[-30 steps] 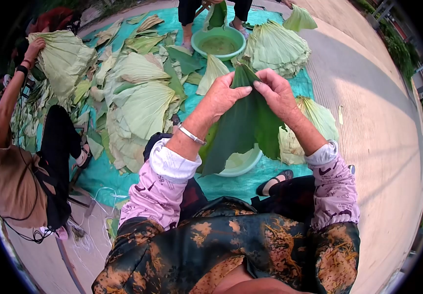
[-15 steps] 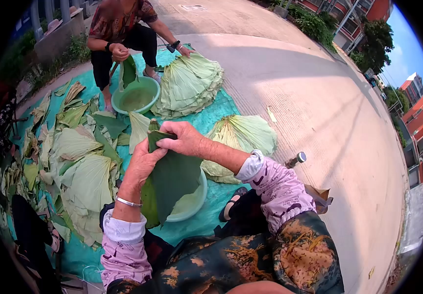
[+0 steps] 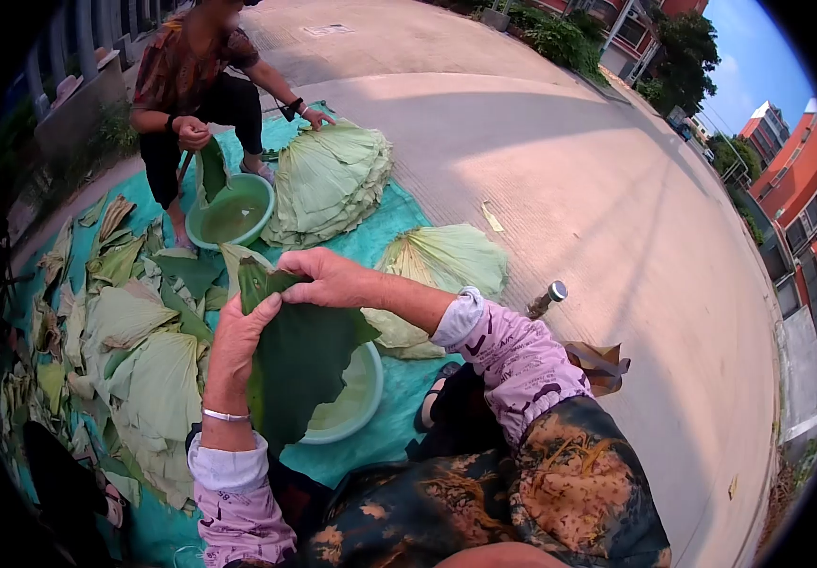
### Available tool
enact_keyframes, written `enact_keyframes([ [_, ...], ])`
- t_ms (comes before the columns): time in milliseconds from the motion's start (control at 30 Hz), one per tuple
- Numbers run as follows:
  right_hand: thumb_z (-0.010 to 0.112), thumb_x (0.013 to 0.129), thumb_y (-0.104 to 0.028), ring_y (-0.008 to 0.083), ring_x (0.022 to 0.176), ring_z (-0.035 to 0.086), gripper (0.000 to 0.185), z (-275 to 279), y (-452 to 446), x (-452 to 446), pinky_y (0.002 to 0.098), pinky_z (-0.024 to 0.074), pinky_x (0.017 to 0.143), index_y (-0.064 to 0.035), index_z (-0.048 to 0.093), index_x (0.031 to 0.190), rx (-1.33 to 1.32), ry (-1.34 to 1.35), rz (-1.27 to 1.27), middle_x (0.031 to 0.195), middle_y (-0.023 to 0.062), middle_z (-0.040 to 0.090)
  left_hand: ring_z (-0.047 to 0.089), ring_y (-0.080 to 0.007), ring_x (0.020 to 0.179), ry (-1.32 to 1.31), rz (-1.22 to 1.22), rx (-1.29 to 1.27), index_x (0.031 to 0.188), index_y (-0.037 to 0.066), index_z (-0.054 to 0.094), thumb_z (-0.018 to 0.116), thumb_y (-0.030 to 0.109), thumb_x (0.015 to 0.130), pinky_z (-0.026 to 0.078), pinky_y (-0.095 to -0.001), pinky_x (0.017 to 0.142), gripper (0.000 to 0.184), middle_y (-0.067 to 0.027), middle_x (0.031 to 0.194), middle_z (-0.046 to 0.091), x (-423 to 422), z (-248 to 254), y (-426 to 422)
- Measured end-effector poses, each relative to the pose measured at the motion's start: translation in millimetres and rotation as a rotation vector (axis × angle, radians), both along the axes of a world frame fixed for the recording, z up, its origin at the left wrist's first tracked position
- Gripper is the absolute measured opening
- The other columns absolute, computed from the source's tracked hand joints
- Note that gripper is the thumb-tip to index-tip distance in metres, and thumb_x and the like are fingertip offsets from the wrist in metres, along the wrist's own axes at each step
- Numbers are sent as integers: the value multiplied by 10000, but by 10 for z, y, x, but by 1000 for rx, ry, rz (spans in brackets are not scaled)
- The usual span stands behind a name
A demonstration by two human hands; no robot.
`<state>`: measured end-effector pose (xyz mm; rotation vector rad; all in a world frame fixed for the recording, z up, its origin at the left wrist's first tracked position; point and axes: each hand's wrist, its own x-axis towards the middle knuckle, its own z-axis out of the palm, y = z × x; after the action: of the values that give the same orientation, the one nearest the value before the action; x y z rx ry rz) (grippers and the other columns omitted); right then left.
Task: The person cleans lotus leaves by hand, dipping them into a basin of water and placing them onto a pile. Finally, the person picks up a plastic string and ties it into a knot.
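A large dark green lotus leaf (image 3: 299, 369) hangs between my hands, its lower edge uneven. My left hand (image 3: 236, 346), with a bracelet at the wrist, pinches its top left part between thumb and fingers. My right hand (image 3: 325, 277) grips the top edge a little higher and to the right. Below and behind the leaf is a pale green basin (image 3: 375, 393), partly covered by it. A fanned pile of pale lotus leaves (image 3: 451, 260) lies just beyond my right forearm.
Across the green tarp (image 3: 408, 213), another person (image 3: 186, 85) holds a leaf over a green basin (image 3: 266, 222), one hand on a tall leaf stack (image 3: 333, 180). Loose leaves (image 3: 143, 322) cover the left side. A bottle (image 3: 548, 298) stands on the pavement at right.
The leaf in my hands has spread wider, its broad face turned toward me. My hands have moved a little apart along its top. The whole view has shifted slightly.
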<state>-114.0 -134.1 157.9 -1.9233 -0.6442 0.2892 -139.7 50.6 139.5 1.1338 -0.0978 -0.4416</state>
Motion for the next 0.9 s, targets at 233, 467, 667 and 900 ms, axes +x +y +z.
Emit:
enact_keyframes([
  [233, 617, 759, -109, 93, 724, 476, 260, -92, -66, 51, 274, 419, 653, -6, 523, 978, 41, -18, 38, 757, 23, 526, 577, -108, 765, -18, 79, 103, 1026, 16, 554, 572, 225, 866, 478, -243, 660, 264, -38, 905, 610, 64, -76, 55],
  [467, 649, 735, -142, 185, 700, 515, 287, -268, -207, 111, 316, 426, 645, -30, 523, 967, -272, -105, -28, 749, 86, 544, 568, -129, 753, -78, 450, 119, 1008, -1, 545, 566, 245, 872, 480, -266, 656, 281, -59, 903, 604, 170, -148, 229],
  [667, 633, 725, -173, 353, 818, 564, 236, -896, -323, 215, 412, 447, 697, -53, 542, 905, -409, -163, -227, 838, 167, 592, 562, -158, 884, -82, 717, 57, 1157, -2, 498, 562, 239, 875, 468, -282, 763, 377, -76, 1062, 575, 222, -77, 364],
  [900, 585, 752, -141, 340, 818, 578, 161, -1586, -327, 242, 414, 458, 693, -85, 585, 903, -196, -144, -415, 844, 140, 618, 560, -160, 903, -90, 739, -32, 1176, 14, 487, 554, 232, 880, 470, -289, 775, 374, -72, 1077, 570, 222, -80, 365],
])
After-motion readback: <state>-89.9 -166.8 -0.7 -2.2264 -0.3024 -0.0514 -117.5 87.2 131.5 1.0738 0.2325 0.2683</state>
